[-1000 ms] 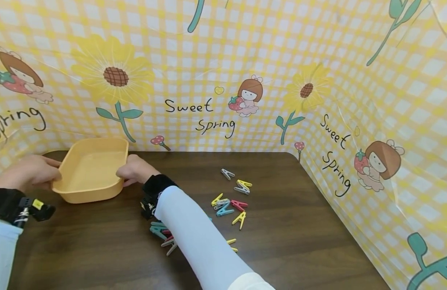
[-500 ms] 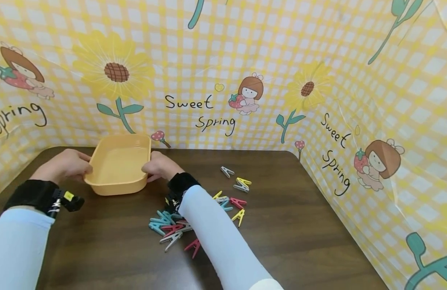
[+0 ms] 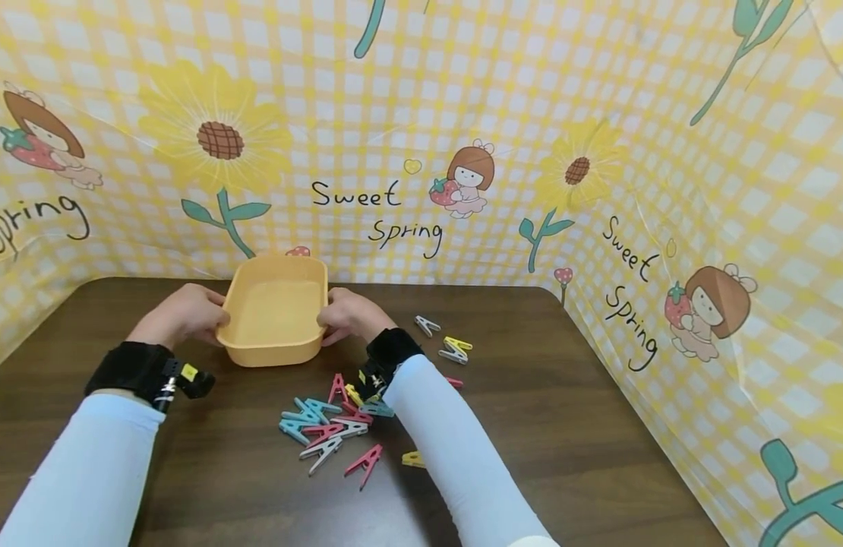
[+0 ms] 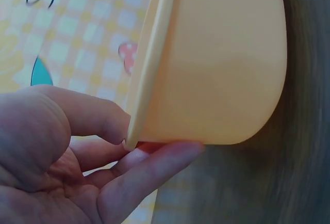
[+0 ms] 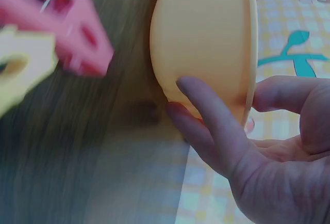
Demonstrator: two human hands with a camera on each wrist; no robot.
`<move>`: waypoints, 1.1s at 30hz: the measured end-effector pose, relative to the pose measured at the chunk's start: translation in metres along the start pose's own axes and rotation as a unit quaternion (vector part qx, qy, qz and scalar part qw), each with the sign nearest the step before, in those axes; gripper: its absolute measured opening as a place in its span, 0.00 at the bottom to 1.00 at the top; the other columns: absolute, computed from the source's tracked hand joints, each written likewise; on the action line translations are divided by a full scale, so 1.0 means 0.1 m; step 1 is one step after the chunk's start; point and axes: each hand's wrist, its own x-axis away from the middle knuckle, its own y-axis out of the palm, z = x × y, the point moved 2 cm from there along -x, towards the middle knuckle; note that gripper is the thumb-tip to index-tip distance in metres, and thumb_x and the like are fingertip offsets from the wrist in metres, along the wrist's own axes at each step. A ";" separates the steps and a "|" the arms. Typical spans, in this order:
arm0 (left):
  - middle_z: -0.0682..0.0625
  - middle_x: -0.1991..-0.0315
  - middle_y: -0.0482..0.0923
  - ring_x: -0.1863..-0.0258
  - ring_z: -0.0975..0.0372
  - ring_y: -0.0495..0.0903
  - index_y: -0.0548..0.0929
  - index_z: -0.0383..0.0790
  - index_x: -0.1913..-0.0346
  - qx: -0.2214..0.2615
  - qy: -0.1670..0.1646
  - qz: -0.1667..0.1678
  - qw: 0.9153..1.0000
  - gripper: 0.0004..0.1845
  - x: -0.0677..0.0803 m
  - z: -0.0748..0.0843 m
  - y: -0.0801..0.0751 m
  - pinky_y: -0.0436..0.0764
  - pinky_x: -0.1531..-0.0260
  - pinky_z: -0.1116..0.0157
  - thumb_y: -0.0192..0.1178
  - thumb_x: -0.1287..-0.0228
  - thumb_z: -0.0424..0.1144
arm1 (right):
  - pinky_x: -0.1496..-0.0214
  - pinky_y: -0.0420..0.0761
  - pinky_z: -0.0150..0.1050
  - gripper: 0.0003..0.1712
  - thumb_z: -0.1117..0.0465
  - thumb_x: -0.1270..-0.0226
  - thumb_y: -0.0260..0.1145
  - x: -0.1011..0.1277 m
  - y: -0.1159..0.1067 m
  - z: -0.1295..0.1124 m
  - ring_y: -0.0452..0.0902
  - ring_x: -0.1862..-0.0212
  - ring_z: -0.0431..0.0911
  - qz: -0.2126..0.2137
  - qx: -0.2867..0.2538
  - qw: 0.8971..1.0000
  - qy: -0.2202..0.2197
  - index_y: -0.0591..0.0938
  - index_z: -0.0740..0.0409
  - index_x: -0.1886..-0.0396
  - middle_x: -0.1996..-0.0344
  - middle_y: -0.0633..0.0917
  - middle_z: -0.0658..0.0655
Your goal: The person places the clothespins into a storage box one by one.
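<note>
Both hands hold the shallow, rectangular, pale-orange plastic tub (image 3: pixel 274 311) by its short ends. The left hand (image 3: pixel 182 313) has a grasping grip on the left end: in the left wrist view the thumb (image 4: pixel 87 115) sits at the rim and a finger (image 4: pixel 154 167) lies under the base. The right hand (image 3: pixel 349 313) takes the right end the same way, thumb (image 5: pixel 289 97) at the rim and fingers (image 5: pixel 206 115) curled against the outer wall.

The tub sits toward the back of the dark brown wood-grain worktop (image 3: pixel 565 425), close to the yellow checked backdrop sheet printed with sunflowers (image 3: pixel 408 114). Just in front of the tub, partly under the right forearm, lies a loose heap of small plastic clothes pegs in pink, teal, yellow and grey (image 3: pixel 326 429). A few more pegs (image 3: pixel 449 346) lie to the right of the right hand.
</note>
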 end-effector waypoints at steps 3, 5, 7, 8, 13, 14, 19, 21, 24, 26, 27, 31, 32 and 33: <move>0.23 0.50 0.84 0.68 0.57 0.90 0.66 0.07 0.29 -0.007 0.004 0.006 1.000 0.33 -0.05 0.10 0.13 0.95 0.60 0.52 0.53 0.35 0.25 | 0.38 0.91 0.55 0.31 0.76 0.26 0.61 0.04 -0.13 0.07 0.88 0.45 0.63 -0.003 0.003 1.000 -0.001 0.68 0.68 0.26 0.50 0.82 0.65; 0.21 0.46 0.83 0.67 0.56 0.91 0.67 0.09 0.29 -0.014 0.002 0.011 1.000 0.32 -0.09 0.17 0.22 0.95 0.57 0.50 0.52 0.34 0.25 | 0.37 0.91 0.55 0.33 0.76 0.26 0.60 0.06 -0.23 0.11 0.88 0.44 0.63 -0.002 0.005 1.000 0.003 0.66 0.68 0.23 0.49 0.82 0.66; 0.21 0.44 0.82 0.66 0.56 0.91 0.68 0.09 0.29 -0.012 0.002 0.010 1.000 0.31 -0.12 0.23 0.30 0.95 0.56 0.50 0.52 0.32 0.26 | 0.37 0.91 0.55 0.35 0.76 0.26 0.60 0.10 -0.31 0.16 0.88 0.42 0.64 0.000 0.008 1.000 0.007 0.65 0.68 0.21 0.48 0.82 0.67; 0.21 0.43 0.81 0.66 0.56 0.91 0.68 0.10 0.29 -0.011 0.000 0.011 1.000 0.31 -0.14 0.26 0.34 0.95 0.55 0.50 0.52 0.32 0.26 | 0.37 0.91 0.55 0.35 0.76 0.26 0.60 0.11 -0.36 0.18 0.88 0.43 0.63 0.002 0.008 1.000 0.009 0.65 0.68 0.21 0.47 0.82 0.67; 0.19 0.38 0.78 0.64 0.56 0.91 0.67 0.12 0.27 -0.005 -0.003 0.010 1.000 0.31 -0.21 0.36 0.52 0.95 0.53 0.51 0.53 0.29 0.27 | 0.38 0.91 0.54 0.36 0.76 0.27 0.59 0.17 -0.52 0.27 0.88 0.43 0.62 0.007 0.011 1.000 0.016 0.64 0.67 0.20 0.42 0.81 0.68; 0.19 0.37 0.77 0.63 0.56 0.91 0.67 0.12 0.26 -0.004 -0.003 0.010 1.000 0.31 -0.21 0.38 0.55 0.95 0.54 0.52 0.53 0.28 0.28 | 0.38 0.91 0.54 0.37 0.77 0.27 0.59 0.18 -0.55 0.29 0.88 0.42 0.62 0.008 0.010 1.000 0.017 0.63 0.67 0.20 0.42 0.81 0.68; 0.18 0.33 0.75 0.60 0.54 0.92 0.65 0.13 0.25 0.011 0.002 0.005 1.000 0.31 -0.23 0.50 0.69 0.95 0.53 0.52 0.53 0.25 0.28 | 0.37 0.91 0.56 0.39 0.77 0.28 0.58 0.23 -0.69 0.38 0.86 0.40 0.63 0.015 0.009 1.000 0.019 0.61 0.67 0.19 0.38 0.79 0.70; 0.18 0.33 0.75 0.59 0.53 0.92 0.66 0.14 0.25 0.015 0.004 0.005 1.000 0.31 -0.23 0.56 0.75 0.95 0.53 0.52 0.54 0.25 0.28 | 0.37 0.91 0.56 0.39 0.78 0.28 0.57 0.26 -0.75 0.41 0.86 0.39 0.64 0.017 0.011 1.000 0.017 0.61 0.67 0.18 0.37 0.79 0.71; 0.20 0.35 0.77 0.60 0.54 0.92 0.68 0.14 0.26 0.024 0.012 0.006 1.000 0.29 -0.22 0.63 0.82 0.95 0.54 0.52 0.54 0.25 0.28 | 0.36 0.91 0.56 0.39 0.78 0.28 0.57 0.33 -0.82 0.45 0.86 0.39 0.65 0.017 0.012 1.000 0.015 0.60 0.67 0.18 0.37 0.78 0.72; 0.22 0.37 0.79 0.61 0.56 0.91 0.70 0.14 0.27 0.031 0.016 0.006 0.999 0.28 -0.22 0.67 0.87 0.95 0.54 0.53 0.54 0.25 0.28 | 0.37 0.91 0.55 0.39 0.77 0.27 0.57 0.36 -0.87 0.48 0.86 0.39 0.65 0.020 0.014 1.000 0.015 0.60 0.66 0.18 0.36 0.78 0.72; 0.23 0.38 0.79 0.62 0.56 0.91 0.70 0.15 0.27 0.035 0.017 0.005 0.999 0.28 -0.23 0.68 0.90 0.95 0.54 0.53 0.55 0.25 0.28 | 0.37 0.91 0.55 0.39 0.77 0.27 0.57 0.38 -0.90 0.50 0.86 0.39 0.65 0.022 0.014 1.000 0.015 0.60 0.66 0.18 0.36 0.77 0.72; 0.25 0.39 0.80 0.63 0.57 0.91 0.72 0.16 0.28 0.046 0.009 0.004 0.999 0.27 -0.24 0.73 0.99 0.95 0.53 0.54 0.55 0.25 0.28 | 0.39 0.92 0.54 0.41 0.77 0.27 0.58 0.43 -0.97 0.56 0.87 0.40 0.63 0.032 0.009 0.999 0.019 0.60 0.65 0.16 0.34 0.78 0.72; 0.25 0.39 0.80 0.63 0.57 0.91 0.72 0.17 0.27 0.046 0.003 0.006 0.999 0.28 -0.24 0.73 1.01 0.95 0.53 0.54 0.55 0.25 0.29 | 0.39 0.92 0.54 0.41 0.77 0.27 0.58 0.44 -0.98 0.58 0.87 0.40 0.63 0.033 0.007 0.999 0.020 0.60 0.65 0.16 0.33 0.78 0.72; 0.25 0.38 0.80 0.63 0.57 0.91 0.72 0.17 0.27 0.045 -0.001 0.008 0.999 0.28 -0.24 0.73 1.03 0.95 0.53 0.53 0.55 0.25 0.29 | 0.40 0.92 0.54 0.41 0.77 0.27 0.58 0.45 -0.99 0.59 0.87 0.39 0.63 0.033 0.006 0.999 0.021 0.60 0.64 0.16 0.33 0.77 0.72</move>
